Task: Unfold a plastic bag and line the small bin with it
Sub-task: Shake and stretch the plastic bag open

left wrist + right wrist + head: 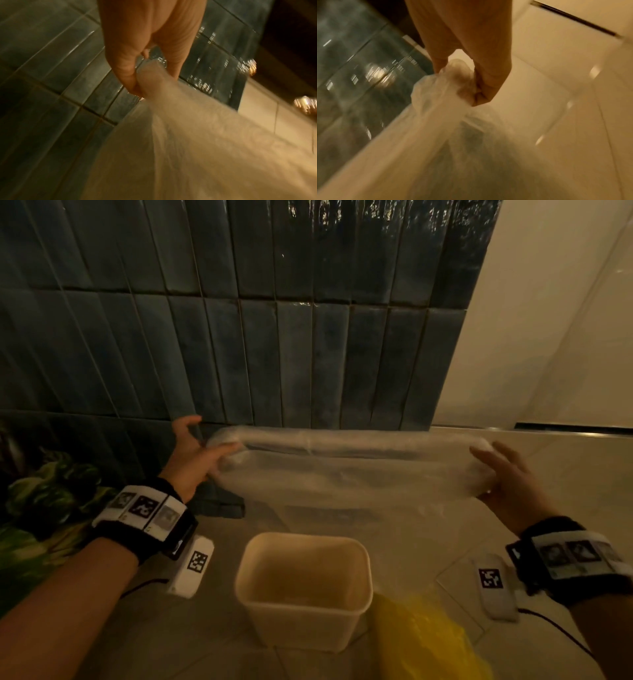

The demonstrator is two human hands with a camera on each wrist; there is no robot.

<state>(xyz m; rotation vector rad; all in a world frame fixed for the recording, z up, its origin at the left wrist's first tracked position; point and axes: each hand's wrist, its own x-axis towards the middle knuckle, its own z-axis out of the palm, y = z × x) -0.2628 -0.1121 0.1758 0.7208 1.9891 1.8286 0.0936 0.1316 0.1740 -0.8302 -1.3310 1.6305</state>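
in the head view, a clear plastic bag (346,470) is held stretched out in the air between the two hands, above and beyond a small cream bin (303,587) that stands open and unlined on the tiled floor (212,642). the left hand (195,453) is closed on the bag's left end with the thumb laid over the plastic, and the right hand (500,474) is closed on its right end; the hands are kept well apart, so the bag's upper edge is drawn into a long band. a crumpled yellow bag (421,642) is seen on the floor just beside the bin on its right. dark blue wall tiles (239,320) are seen behind the bag, and green leaves (37,508) at the far left. black wristbands with printed markers are worn on both wrists. in the left wrist view, the bag (197,142) is pinched by the left hand (145,44), a gathered corner being pressed between thumb and fingers, and the film fans out downward and to the right; the picture is blurred. in the right wrist view, a bunched end of the bag (447,86) is clamped between the curled fingers and thumb of the right hand (471,47), with the film spreading below over pale floor tiles (573,94); this picture is blurred too.
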